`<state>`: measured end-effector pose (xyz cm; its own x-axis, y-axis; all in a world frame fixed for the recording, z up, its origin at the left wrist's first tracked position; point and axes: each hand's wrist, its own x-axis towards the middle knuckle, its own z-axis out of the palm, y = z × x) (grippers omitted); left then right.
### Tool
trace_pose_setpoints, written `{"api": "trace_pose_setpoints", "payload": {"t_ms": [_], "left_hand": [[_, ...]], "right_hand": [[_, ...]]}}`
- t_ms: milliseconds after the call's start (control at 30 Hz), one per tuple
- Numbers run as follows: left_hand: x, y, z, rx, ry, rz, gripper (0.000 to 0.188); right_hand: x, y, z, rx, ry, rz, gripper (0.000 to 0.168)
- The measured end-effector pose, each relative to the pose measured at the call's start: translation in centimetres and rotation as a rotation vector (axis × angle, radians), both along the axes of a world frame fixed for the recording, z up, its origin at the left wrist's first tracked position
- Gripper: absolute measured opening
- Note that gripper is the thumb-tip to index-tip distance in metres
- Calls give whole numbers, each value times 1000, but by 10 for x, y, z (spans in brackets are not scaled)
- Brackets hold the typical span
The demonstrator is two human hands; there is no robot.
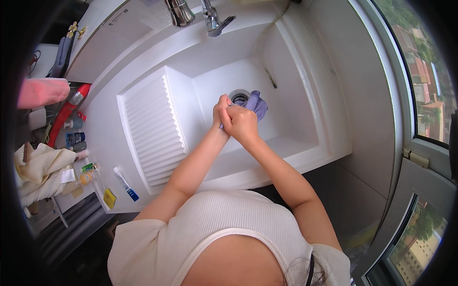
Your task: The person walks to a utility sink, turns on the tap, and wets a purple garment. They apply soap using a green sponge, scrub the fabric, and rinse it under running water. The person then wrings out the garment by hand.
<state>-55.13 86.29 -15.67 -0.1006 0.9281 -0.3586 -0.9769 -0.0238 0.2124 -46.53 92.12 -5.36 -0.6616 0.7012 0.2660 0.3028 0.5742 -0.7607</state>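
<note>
Both my hands are together over the basin of a white laundry sink [200,77], gripping a bunched purple cloth [260,107]. My left hand [219,111] closes on the cloth's near end, partly hidden by the other hand. My right hand [242,121] is wrapped around the cloth beside it, knuckles up. The rest of the cloth hangs out past my right hand, next to the round metal drain [239,94], which it partly overlaps. What lies inside my fingers is hidden.
A ribbed washboard [152,132] fills the sink's left part. Chrome faucet [213,21] at the back; thin hose [267,73] inside the basin. On the left ledge lie a toothpaste-like tube [126,184], a yellow sponge [109,198] and several bottles. A window [422,75] stands at right.
</note>
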Motion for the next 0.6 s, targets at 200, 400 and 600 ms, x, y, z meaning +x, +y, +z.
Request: {"api": "trace_pose_setpoints", "payload": {"t_ms": [200,400,600], "left_hand": [[22,28,82,-653,384,-69,30],[-17,18,113,-323,709,-172,26],[-25,17,127,-169,1411,-254,28]], "right_hand": [[6,66,-34,-363,-253,-41,33],[33,78,-1,-1147,69,263,48],[44,75,20,-955,-195,350,50]]}}
